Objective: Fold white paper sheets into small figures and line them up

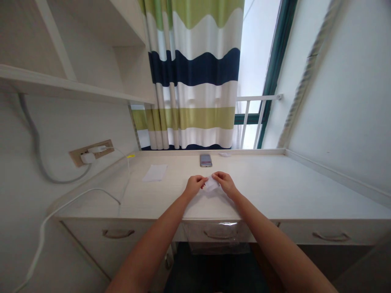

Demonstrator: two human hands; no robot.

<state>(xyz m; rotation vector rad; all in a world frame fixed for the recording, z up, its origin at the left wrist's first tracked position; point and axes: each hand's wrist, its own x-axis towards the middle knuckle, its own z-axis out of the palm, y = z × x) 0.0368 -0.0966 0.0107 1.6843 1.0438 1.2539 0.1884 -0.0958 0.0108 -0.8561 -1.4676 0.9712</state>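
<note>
A small, creased piece of white paper [211, 184] sits between the two hands, just above the desktop near the middle of the desk. The left hand [194, 186] and the right hand [224, 183] both pinch it, their fingertips curled over its edges and nearly meeting (the fingers hide most of the folds). Beyond the hands, a smartphone [205, 160] lies flat near the back edge of the white desk [275, 185], with a small white scrap [225, 154] off to its right. A flat sheet of paper [154, 172] lies further left. On the left wall, a white plug [87, 158] sits in a wall socket panel [105, 147], and a white cable [76, 195] runs down across the desk's corner. Clear plastic film [216, 238] hangs over the middle drawer. A striped green, white and navy curtain [195, 69] hangs behind the desk, beneath a white shelf [61, 81].
</note>
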